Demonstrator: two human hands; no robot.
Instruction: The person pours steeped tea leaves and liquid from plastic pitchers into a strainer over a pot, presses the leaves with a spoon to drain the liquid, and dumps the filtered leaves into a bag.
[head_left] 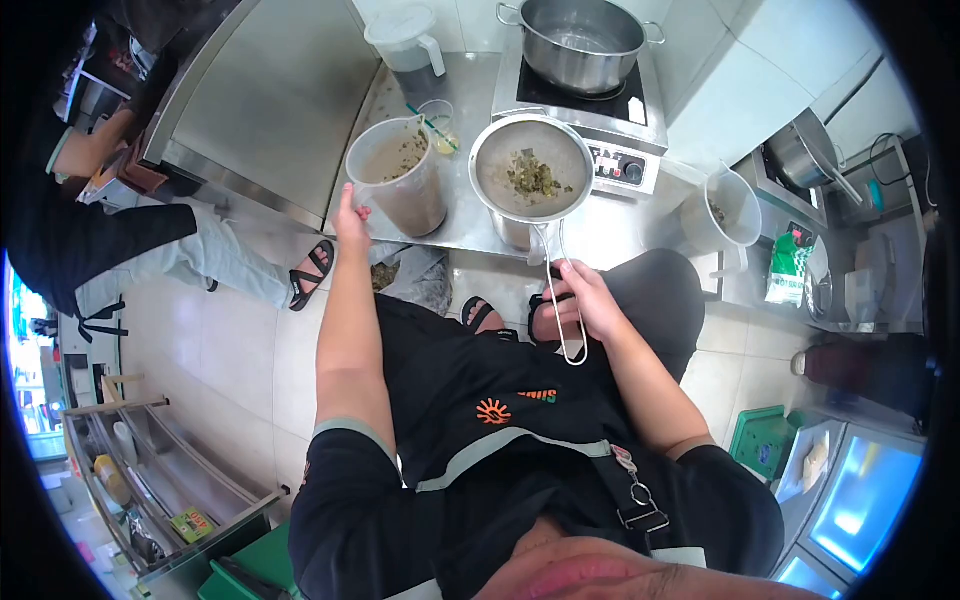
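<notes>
My left hand (pixel 351 214) is closed at the near left side of a translucent plastic pitcher (pixel 415 205); its handle is hidden. Cloudy brownish liquid fills the pitcher, and wet leaf bits cling inside its wall. In my right hand (pixel 588 300) is the long wire handle of a round mesh strainer (pixel 490 175). A clump of wet greenish-brown leaves (pixel 535 178) lies in the mesh. Beneath the strainer stands a metal container (pixel 512 232), mostly covered by it. Behind the pitcher is a small clear cup (pixel 440 118) with a green stick across it.
A large steel pot (pixel 583 60) sits on an induction cooker (pixel 627 168) at the back. A lidded jug (pixel 405 45) stands at the back left, another plastic pitcher (pixel 708 215) to the right. Beside it lies a green-and-white bag (pixel 790 265). A co-worker (pixel 110 230) is at left.
</notes>
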